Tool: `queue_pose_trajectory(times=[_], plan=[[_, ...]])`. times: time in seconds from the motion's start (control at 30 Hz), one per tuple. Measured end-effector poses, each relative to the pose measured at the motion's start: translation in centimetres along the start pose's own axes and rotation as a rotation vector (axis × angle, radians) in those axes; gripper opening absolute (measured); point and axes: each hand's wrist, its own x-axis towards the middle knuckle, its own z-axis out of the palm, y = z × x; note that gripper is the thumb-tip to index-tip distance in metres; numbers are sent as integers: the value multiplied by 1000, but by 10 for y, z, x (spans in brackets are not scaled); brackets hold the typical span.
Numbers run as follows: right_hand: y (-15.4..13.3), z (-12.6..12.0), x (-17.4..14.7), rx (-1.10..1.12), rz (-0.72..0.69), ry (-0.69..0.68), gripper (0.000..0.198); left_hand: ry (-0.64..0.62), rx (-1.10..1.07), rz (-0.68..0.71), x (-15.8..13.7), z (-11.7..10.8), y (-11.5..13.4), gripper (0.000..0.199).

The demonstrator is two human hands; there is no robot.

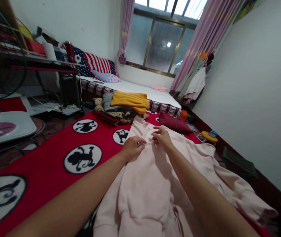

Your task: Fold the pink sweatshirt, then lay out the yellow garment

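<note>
A pale pink sweatshirt [145, 184] lies spread over the red bed, its ribbed hem closest to me and a sleeve reaching out to the right. On its upper part, my left hand [133, 147] has its thumb and forefinger curled together at the fabric, in what looks like a pinch. Just to the right, my right hand [163, 138] is held low over the same cloth with bent fingers spread apart. Whether the right fingertips touch the cloth is hard to tell.
The red blanket [48, 154] bears monkey prints in white circles. Beyond the sweatshirt are a folded yellow garment [130, 100] on a clothes pile and a dark red cushion [173, 123]. A cluttered desk [43, 62] stands left; a yellow stool [209, 136] stands right.
</note>
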Motion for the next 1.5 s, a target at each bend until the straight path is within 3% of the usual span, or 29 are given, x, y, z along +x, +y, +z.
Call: queue_pose_trajectory(times=[0.13,0.2,0.27,0.37,0.57,0.77,0.83,0.93,1.0,1.1,1.23,1.33,1.4,1.5], plan=[[-3,21,28,-697,-169,-7,59,-12,-1,30,-1,0,0,19],[-3,28,37,-896,-209,-38,49,-13,-12,31,-1,0,-1,18],[-5,32,43,-948,-218,-61,33,-16,-19,29,-1,1,-2,17],[-15,40,50,-935,-237,-24,30,51,-26,30,-1,1,-1,18],[-42,71,64,-750,-442,120,30,345,-35,-84,3,-7,-1,25],[-13,93,69,-576,-293,-119,31,335,16,-233,6,-9,-17,24],[-2,89,69,-535,-273,-185,39,296,29,-276,7,-10,-21,23],[4,71,62,-272,-223,-331,50,275,15,-323,7,-12,-23,22],[2,52,47,-106,-227,-377,47,280,5,-337,7,-13,-23,22],[-11,19,3,-170,-305,-411,32,286,-2,-351,7,-13,-23,23],[-42,-23,-79,-253,-303,-785,29,312,-36,-362,8,-11,-26,22],[-58,-37,-135,-336,-284,-1036,57,320,-46,-380,10,-9,-28,21],[-59,-34,-163,-474,-332,-1057,65,325,-43,-379,10,-9,-28,20],[-55,-17,-185,-678,-387,-933,35,337,-52,-370,10,-10,-26,20]])
